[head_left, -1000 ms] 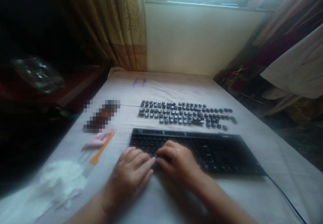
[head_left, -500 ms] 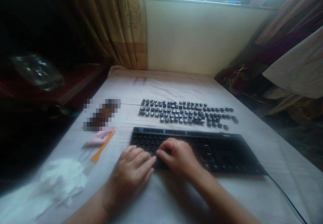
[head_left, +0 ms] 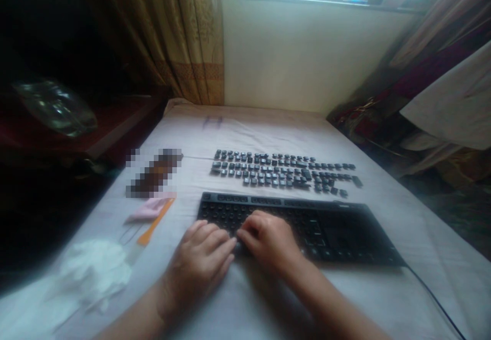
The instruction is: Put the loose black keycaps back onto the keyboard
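Note:
A black keyboard [head_left: 345,235] with its keycaps off across much of its face lies at the front of the cloth-covered surface. Over its left front corner rests my left hand [head_left: 205,253], fingers bent onto the edge and the thumb pointing toward the other hand. My right hand [head_left: 270,235] is closed above the keyboard's left half, thumb and fingertips pinched together close to the left thumb. What sits in that pinch is hidden. Behind the keyboard, loose black keycaps [head_left: 282,171] lie in several rows.
Left of the keyboard are an orange-handled brush [head_left: 156,222], a pink cloth [head_left: 148,209] and crumpled white tissue [head_left: 95,268]. A pixelated dark item [head_left: 155,174] lies behind them. The keyboard cable [head_left: 431,295] runs off the front right.
Almost nothing differs. Both hands keep their places at the keyboard's left part, with the right fingers shifting only very slightly.

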The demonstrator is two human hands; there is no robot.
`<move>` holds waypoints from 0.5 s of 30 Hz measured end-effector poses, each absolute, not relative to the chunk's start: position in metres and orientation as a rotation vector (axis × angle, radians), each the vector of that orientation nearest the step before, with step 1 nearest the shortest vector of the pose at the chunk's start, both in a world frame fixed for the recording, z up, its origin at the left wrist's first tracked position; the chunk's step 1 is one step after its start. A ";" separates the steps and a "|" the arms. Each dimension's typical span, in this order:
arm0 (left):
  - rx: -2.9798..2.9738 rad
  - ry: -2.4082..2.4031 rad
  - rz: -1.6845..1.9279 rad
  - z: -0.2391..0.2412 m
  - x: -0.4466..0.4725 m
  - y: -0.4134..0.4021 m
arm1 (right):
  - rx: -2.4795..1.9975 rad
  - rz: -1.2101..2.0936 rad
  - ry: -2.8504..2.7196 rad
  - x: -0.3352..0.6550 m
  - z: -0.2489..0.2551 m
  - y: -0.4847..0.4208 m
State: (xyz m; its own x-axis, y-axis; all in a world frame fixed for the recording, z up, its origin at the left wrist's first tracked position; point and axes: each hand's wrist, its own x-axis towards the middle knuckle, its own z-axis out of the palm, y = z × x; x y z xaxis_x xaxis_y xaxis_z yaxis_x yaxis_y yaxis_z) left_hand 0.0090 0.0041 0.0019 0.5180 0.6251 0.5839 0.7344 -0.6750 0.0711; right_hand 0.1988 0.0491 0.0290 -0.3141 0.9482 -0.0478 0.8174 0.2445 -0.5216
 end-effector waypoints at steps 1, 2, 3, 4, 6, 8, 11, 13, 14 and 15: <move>-2.571 -1.165 -0.873 0.002 0.009 0.004 | -1.639 0.673 -2.235 0.199 0.028 0.049; -2.571 -1.166 -0.869 0.001 0.009 0.004 | -1.630 0.681 -2.225 0.199 0.028 0.049; -2.571 -1.168 -0.864 0.002 0.009 0.004 | -1.611 0.705 -2.207 0.200 0.028 0.049; -2.575 -1.168 -0.858 0.002 0.008 0.005 | -1.584 0.746 -2.176 0.202 0.028 0.051; -2.581 -1.163 -0.861 0.003 0.008 0.005 | -1.509 0.855 -2.080 0.208 0.030 0.055; -2.580 -1.147 -0.877 0.004 0.009 0.006 | -1.450 0.929 -1.970 0.219 0.033 0.060; -2.568 -1.129 -0.898 0.004 0.009 0.007 | -1.434 0.915 -1.865 0.240 0.041 0.068; -2.563 -1.129 -0.896 0.004 0.009 0.007 | -1.447 0.878 -1.838 0.254 0.045 0.071; -2.562 -1.132 -0.893 0.004 0.010 0.006 | -1.457 0.857 -1.836 0.261 0.046 0.072; -2.560 -1.135 -0.890 0.004 0.010 0.006 | -1.469 0.833 -1.837 0.268 0.047 0.073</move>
State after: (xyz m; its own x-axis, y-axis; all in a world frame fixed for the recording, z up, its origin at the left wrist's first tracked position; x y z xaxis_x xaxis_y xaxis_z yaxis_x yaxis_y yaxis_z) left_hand 0.0098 0.0064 0.0044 0.5231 0.6051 0.6002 0.7271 -0.6842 0.0560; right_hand 0.2680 0.0727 0.0470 -0.1751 0.9804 0.0900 0.5783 0.1764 -0.7965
